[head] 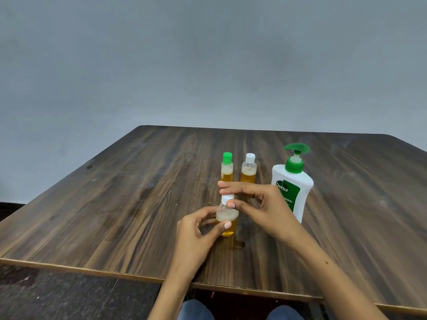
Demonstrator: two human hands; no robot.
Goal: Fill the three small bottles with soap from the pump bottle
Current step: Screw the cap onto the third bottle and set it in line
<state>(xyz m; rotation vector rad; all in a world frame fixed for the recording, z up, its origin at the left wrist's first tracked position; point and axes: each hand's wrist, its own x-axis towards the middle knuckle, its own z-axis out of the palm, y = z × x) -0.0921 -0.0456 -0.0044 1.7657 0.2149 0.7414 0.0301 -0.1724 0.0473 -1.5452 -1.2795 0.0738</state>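
Note:
A small clear bottle (pixel 227 218) with amber soap and foam stands on the wooden table (pixel 138 204). My left hand (pixel 196 229) grips its body between thumb and fingers. My right hand (pixel 258 202) pinches its white cap (pixel 226 198) from above. Behind stand two more small bottles holding amber soap: one with a green cap (pixel 227 166) and one with a white cap (pixel 249 168). The white Dettol pump bottle (pixel 292 181) with a green pump stands to the right, just behind my right hand.
A small wet spot of soap (pixel 239 245) lies on the table in front of the held bottle. The table's front edge (pixel 92 271) runs across the lower view, with dark floor below and my knees under it. A grey wall rises behind.

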